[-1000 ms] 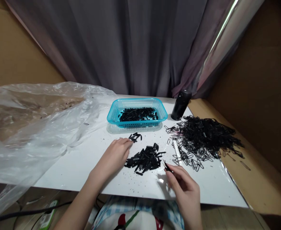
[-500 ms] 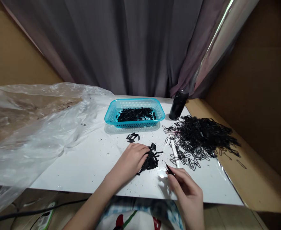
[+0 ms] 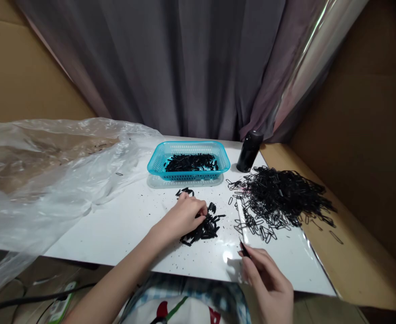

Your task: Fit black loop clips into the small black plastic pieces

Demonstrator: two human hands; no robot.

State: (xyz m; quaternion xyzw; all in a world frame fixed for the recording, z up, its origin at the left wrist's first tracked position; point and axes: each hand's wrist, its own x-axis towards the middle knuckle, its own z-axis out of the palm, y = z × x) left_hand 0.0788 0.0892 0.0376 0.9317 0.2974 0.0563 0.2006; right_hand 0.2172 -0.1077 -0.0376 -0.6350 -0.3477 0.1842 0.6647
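Note:
My left hand [image 3: 186, 217] rests on a pile of small black pieces [image 3: 208, 226] in the middle of the white table, its fingers curled together; what they hold, if anything, is hidden. Closer to the front edge, my right hand [image 3: 268, 274] pinches a small black pointed piece [image 3: 244, 250] between thumb and fingers. More black pieces lie in a blue basket [image 3: 188, 173] behind the pile. To the right spreads a large heap of thin black wire loops [image 3: 282, 193].
A black cylindrical container [image 3: 249, 152] stands right of the basket. Clear plastic sheeting [image 3: 113, 180] covers the table's left side. Cardboard [image 3: 369, 265] borders the right, and a grey curtain [image 3: 150, 67] hangs behind. A white strip [image 3: 241, 219] lies beside the loops.
My left hand has shifted slightly left, and its fingers have curled in more. My right hand sits a little lower and further right, with the black piece still pinched. The view has moved slightly.

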